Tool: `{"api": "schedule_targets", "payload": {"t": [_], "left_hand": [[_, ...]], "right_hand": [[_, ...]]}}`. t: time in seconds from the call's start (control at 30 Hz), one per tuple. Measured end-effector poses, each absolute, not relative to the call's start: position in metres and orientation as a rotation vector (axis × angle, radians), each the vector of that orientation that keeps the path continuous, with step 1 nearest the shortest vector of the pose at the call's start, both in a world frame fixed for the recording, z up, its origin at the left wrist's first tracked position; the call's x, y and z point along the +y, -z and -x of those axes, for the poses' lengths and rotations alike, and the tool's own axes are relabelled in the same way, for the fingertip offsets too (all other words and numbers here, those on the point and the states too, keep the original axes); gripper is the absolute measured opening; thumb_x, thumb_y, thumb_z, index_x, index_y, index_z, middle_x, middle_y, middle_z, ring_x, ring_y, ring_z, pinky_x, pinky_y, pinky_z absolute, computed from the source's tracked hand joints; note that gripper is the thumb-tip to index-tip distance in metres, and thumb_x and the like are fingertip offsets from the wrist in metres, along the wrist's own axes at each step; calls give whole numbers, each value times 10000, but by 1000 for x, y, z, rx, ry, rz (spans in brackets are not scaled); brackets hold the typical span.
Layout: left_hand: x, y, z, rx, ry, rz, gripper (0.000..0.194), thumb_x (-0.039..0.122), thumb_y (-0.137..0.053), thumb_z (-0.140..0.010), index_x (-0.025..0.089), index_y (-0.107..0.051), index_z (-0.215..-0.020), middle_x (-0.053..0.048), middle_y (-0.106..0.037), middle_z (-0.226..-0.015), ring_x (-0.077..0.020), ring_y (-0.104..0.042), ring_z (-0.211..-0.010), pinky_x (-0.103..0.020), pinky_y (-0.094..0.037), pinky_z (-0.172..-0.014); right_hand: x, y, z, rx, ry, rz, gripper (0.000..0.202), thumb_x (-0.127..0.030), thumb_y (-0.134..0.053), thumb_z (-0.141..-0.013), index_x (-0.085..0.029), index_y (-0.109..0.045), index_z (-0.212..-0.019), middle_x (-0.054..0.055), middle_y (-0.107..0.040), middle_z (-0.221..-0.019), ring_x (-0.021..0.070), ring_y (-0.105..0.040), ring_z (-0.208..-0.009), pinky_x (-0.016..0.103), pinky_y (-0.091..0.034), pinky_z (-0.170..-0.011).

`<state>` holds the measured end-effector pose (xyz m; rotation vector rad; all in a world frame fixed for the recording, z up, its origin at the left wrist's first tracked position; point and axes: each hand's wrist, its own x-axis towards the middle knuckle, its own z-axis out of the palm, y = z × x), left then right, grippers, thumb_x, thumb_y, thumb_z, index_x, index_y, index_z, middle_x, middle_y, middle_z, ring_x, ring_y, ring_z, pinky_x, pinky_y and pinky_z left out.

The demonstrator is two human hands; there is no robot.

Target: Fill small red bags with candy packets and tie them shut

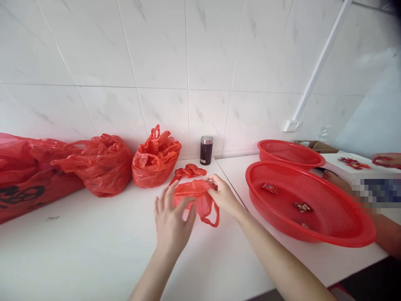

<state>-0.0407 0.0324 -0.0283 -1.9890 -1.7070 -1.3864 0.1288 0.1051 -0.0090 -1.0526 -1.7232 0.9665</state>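
A small red plastic bag [202, 198] with loop handles hangs above the white table in front of me. My right hand [224, 195] pinches its upper edge between thumb and fingers. At the bag's left side is my left hand [174, 215], fingers spread and curved, partly covering it; no grip on the plastic shows. Just behind, another crumpled red bag [190, 170] lies flat on the table. A fuller red bag [153, 167], stuffed with more crumpled red plastic, stands to the left of it.
A dark thermos [206, 151] stands by the tiled wall. Larger red bags [103, 171] line the left. On the right, a red basket [282, 223] holds a few small wrapped packets [270, 188], with a second basket [290, 152] behind. Another person's arm [384, 230] reaches behind the near basket.
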Motion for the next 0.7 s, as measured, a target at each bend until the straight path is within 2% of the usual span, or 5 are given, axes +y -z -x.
{"api": "schedule_targets", "payload": {"t": [0.1, 0.3, 0.4, 0.57, 0.7], "left_hand": [[57, 45, 33, -1966, 1023, 1919, 203, 265, -502, -862, 218, -698, -888, -121, -442, -1447, -389, -369, -1318, -619, -286, -1036], [79, 48, 122, -2215, 1054, 1656, 324, 257, -429, -855, 118, -636, -1060, -217, -631, -1125, -387, -600, -1006, -508, -476, -801], [69, 34, 144, -2228, 1021, 1753, 196, 224, -509, -775, 178, -663, -888, -170, -633, -1157, -350, -644, -896, -436, -501, -721], [37, -3, 114, -1922, 1235, 2019, 119, 133, -524, -657, 211, -604, -617, -54, -478, -1422, -275, -637, -936, -372, -501, -795], [11, -21, 90, -1646, 1781, 2094, 83, 146, -619, -602, 224, -631, -628, -39, -518, -1394, -298, -588, -1086, -366, -469, -937]], "right_hand": [[77, -2, -122, -1707, -1214, 839, 127, -303, -489, -886, -247, -521, -996, -10, -599, -910, 127, -576, -752, 276, -461, -722], [46, -23, -168, -1665, -1562, 701, 149, -341, -478, -903, -267, -554, -1007, -17, -561, -811, 116, -532, -645, 251, -437, -601], [53, -27, -189, -2095, -1094, 947, 194, -261, -488, -874, -261, -681, -892, 5, -575, -821, 131, -540, -665, 265, -437, -607], [68, -37, -199, -2017, 14, 1296, 408, -227, -488, -859, -286, -572, -1254, 69, -581, -956, 184, -575, -709, 311, -446, -617], [70, -45, -211, -1890, 55, 1367, 431, -257, -498, -870, -255, -509, -1302, 112, -612, -1081, 244, -617, -843, 355, -480, -688]]}}
